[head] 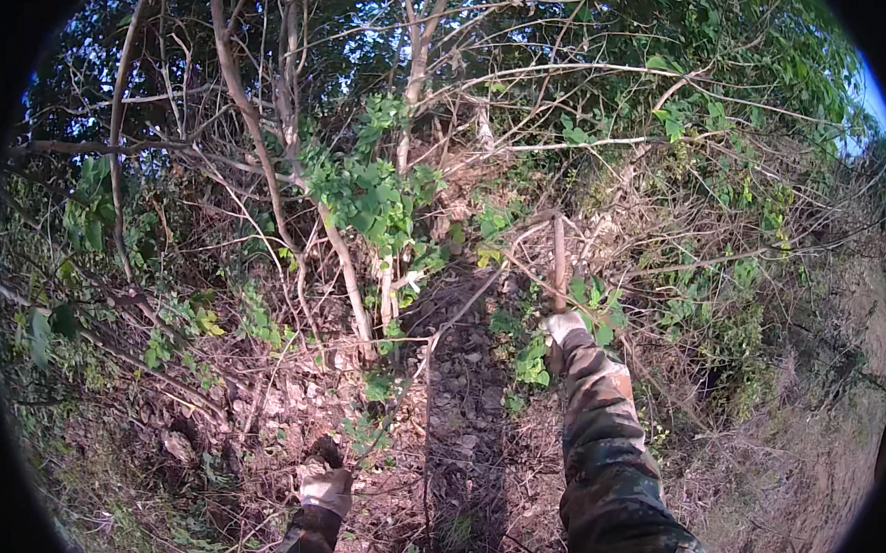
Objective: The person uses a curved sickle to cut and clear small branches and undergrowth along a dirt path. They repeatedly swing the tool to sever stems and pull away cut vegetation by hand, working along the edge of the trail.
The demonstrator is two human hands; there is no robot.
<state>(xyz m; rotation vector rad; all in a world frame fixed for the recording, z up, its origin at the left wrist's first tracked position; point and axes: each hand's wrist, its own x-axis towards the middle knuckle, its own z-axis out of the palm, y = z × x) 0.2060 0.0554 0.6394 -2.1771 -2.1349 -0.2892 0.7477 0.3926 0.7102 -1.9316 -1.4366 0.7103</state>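
Note:
My right hand [565,329], in a pale glove and camouflage sleeve, is stretched forward, closed around the wooden handle [559,264] of a tool. The tool points up; its head, near the handle's top, blends into the twigs and its shape is unclear. My left hand [326,490], gloved too, is low and left of centre, with its fingers curled. A thin bent branch [452,323] runs from beside this hand up and right towards the tool. The grip on it looks closed, though the fingers are partly in shadow. Green leaves [532,362] hang beside my right hand.
Several slender trunks [349,275] rise ahead on the left, with leafy shoots [372,198] around them. Bare branches [600,140] cross the upper right. Stones and dry litter [470,398] cover the sloping ground, partly under a long shadow. Dry grass [763,473] lies at the right.

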